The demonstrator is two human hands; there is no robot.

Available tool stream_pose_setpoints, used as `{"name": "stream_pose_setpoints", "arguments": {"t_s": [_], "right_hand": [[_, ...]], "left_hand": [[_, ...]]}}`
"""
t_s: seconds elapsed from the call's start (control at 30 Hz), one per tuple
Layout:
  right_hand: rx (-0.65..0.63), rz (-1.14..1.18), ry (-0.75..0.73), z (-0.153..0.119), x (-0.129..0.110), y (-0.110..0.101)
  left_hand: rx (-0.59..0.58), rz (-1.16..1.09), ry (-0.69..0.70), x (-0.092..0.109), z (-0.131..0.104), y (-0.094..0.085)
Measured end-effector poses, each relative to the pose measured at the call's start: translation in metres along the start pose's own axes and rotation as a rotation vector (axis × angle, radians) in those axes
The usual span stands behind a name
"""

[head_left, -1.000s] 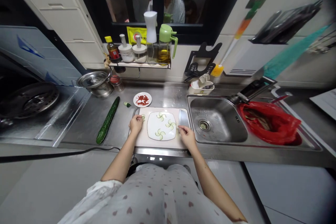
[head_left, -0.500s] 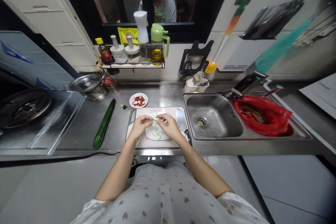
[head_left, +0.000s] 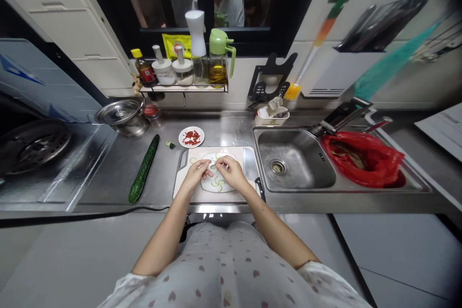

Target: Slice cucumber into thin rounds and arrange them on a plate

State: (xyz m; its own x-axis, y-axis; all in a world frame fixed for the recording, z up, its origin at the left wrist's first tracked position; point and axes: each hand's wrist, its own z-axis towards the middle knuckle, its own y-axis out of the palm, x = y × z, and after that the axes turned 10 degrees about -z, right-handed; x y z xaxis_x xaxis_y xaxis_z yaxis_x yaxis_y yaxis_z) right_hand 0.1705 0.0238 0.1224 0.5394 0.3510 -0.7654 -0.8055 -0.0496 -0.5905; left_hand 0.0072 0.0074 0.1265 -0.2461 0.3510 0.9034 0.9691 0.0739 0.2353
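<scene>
A white plate [head_left: 207, 186] with thin cucumber slices [head_left: 218, 183] arranged in curved patterns lies on a cutting board [head_left: 187, 196]. Above the plate's right side, my right hand [head_left: 233, 172] is closed in a pinch, with a cucumber slice [head_left: 213, 167] at its fingertips. My left hand [head_left: 197, 175] hovers over the plate's left edge, its fingers loosely curled and apart, with nothing seen in them. One loose round slice [head_left: 193, 160] rests on the board beyond that hand. A kitchen knife [head_left: 250, 163] lies along the board's right side.
On the left of the counter is a whole cucumber [head_left: 144, 168], near a cucumber end piece [head_left: 170, 144]. A small plate of chopped red pieces [head_left: 191, 137] stands behind the board. Right of it are the sink [head_left: 296, 159] and a red plastic bag [head_left: 378, 163]. A lidded pot [head_left: 122, 118] stands back left.
My left hand has drawn slightly left, away from my right, and its fingers have parted. The slice that was between both hands is now at my right fingertips. The view has shifted slightly.
</scene>
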Motion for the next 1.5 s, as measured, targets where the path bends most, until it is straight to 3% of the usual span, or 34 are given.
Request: {"name": "stream_pose_setpoints", "arguments": {"t_s": [0.13,0.23,0.37,0.53,0.77,1.2,1.5], "right_hand": [[-0.029,-0.033,-0.08,-0.001,-0.003,-0.002],[-0.036,-0.075,-0.099,-0.002,-0.003,-0.002],[-0.063,-0.107,-0.063,-0.001,0.002,0.002],[-0.141,-0.106,0.036,0.001,0.015,0.018],[-0.214,-0.118,0.118,0.006,0.026,0.04],[-0.304,-0.049,0.267,0.016,0.043,0.06],[-0.388,-0.285,0.343,0.021,0.046,0.072]], "left_hand": [[-0.037,-0.115,-0.133,-0.002,0.002,0.0],[-0.046,-0.167,-0.159,-0.004,0.004,-0.001],[-0.008,-0.137,-0.09,-0.01,0.01,-0.004],[-0.024,-0.069,0.098,-0.026,0.024,-0.015],[-0.02,0.15,0.254,-0.044,0.038,-0.029],[0.045,0.629,0.386,-0.052,0.041,-0.034],[0.094,0.885,0.38,-0.064,0.051,-0.036]]}}
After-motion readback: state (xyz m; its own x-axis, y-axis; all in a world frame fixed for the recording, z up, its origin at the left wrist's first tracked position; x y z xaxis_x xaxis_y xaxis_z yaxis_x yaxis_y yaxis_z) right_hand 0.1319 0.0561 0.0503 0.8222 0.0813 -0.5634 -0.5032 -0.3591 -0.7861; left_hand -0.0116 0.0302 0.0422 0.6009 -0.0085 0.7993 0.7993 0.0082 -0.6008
